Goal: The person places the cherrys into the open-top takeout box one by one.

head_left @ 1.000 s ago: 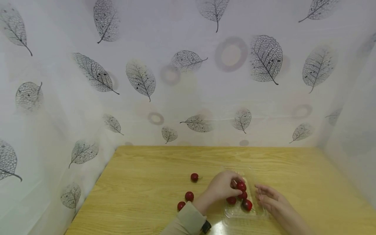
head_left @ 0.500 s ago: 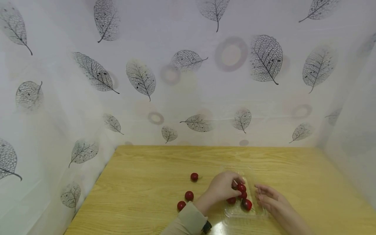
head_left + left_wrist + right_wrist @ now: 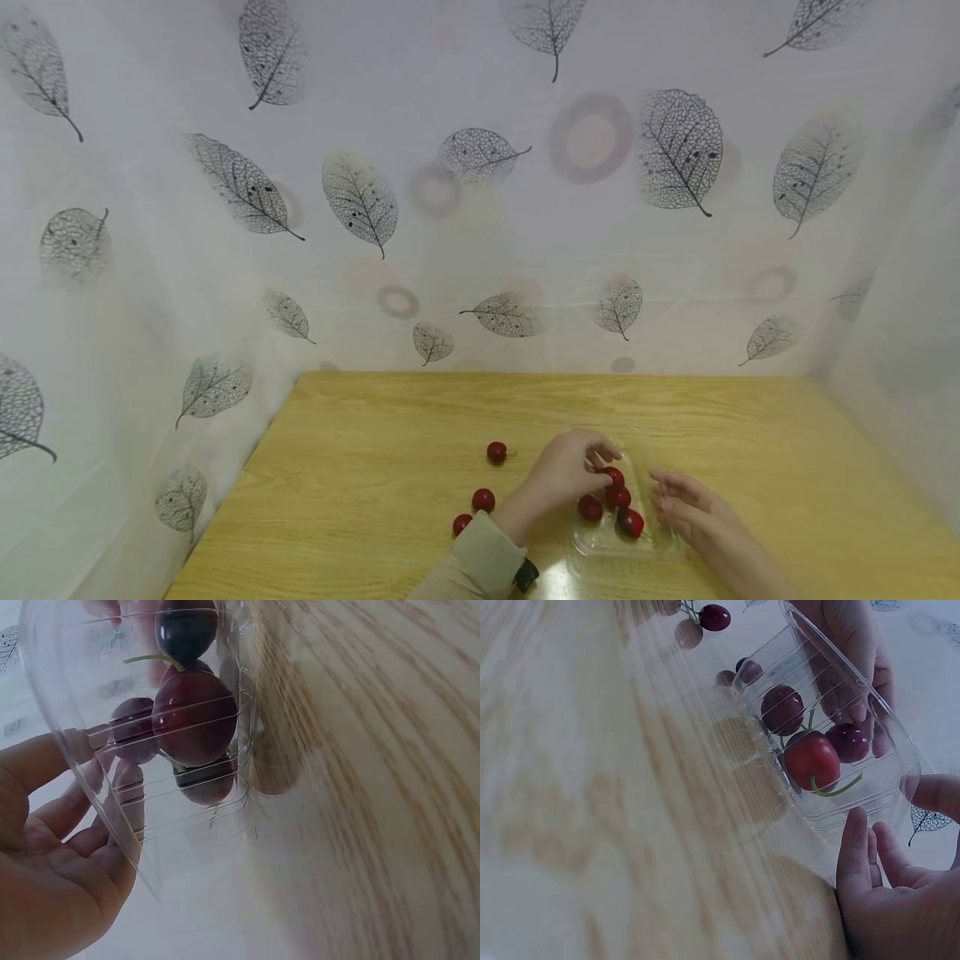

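A clear plastic container [image 3: 615, 550] holds several dark red cherries [image 3: 631, 523]. My left hand [image 3: 566, 475] reaches over its left side, thumb and fingers slightly parted, the tips at the uppermost cherry [image 3: 614, 478]. That cherry [image 3: 848, 742] rests against others in the container; in the right wrist view the left fingertips are right beside it. In the left wrist view the container wall lies partly in front of the left hand [image 3: 75, 847]. My right hand [image 3: 701, 517] stays at the container's right side with fairly straight fingers, one fingertip at the rim [image 3: 909, 761].
Loose cherries lie on the wooden table [image 3: 360, 467] left of the container: one farther back [image 3: 497, 452], one in the middle [image 3: 483, 501], and one [image 3: 462, 524] partly behind the left sleeve [image 3: 480, 558]. A leaf-patterned sheet [image 3: 555, 250] encloses the table's back and sides.
My left thumb and fingers have drawn back slightly left from the uppermost cherry, uncovering more of the cherries below. That cherry has shifted a little left. The right hand has not moved.
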Demonstrator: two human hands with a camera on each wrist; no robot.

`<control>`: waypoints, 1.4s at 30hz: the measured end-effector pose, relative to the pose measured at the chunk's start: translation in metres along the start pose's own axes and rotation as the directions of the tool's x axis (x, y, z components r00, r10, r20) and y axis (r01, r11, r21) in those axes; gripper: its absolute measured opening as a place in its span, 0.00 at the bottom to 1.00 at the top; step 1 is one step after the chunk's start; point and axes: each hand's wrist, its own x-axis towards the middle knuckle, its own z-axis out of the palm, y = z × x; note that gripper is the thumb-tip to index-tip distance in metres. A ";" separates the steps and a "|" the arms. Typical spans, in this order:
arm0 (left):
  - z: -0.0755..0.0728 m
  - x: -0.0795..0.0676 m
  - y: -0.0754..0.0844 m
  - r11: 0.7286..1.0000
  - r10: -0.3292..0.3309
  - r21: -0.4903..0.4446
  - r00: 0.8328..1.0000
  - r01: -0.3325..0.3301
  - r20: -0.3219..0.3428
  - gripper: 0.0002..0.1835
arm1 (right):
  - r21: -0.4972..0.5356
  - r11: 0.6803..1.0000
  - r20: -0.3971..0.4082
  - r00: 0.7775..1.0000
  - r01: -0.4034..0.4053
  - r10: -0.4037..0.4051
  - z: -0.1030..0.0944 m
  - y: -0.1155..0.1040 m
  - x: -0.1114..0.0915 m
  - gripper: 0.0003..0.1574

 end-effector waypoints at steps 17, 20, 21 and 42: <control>-0.007 0.001 -0.004 0.991 0.005 -0.132 0.999 -0.011 -0.046 0.10 | -0.032 0.999 -0.005 1.000 -0.015 0.015 0.000 0.000 0.001 0.47; -0.011 0.000 -0.004 0.993 0.017 -0.115 0.999 -0.022 -0.044 0.10 | -0.024 0.999 -0.008 1.000 -0.024 0.023 0.000 0.000 0.001 0.47; -0.012 -0.001 -0.005 0.994 0.019 -0.109 0.999 -0.024 -0.044 0.11 | -0.020 0.999 -0.011 1.000 -0.027 0.027 0.000 0.000 0.001 0.47; -0.036 -0.013 -0.011 0.998 -0.041 -0.055 0.999 0.039 -0.029 0.11 | -0.036 0.999 -0.027 1.000 -0.011 0.010 0.003 -0.002 -0.001 0.45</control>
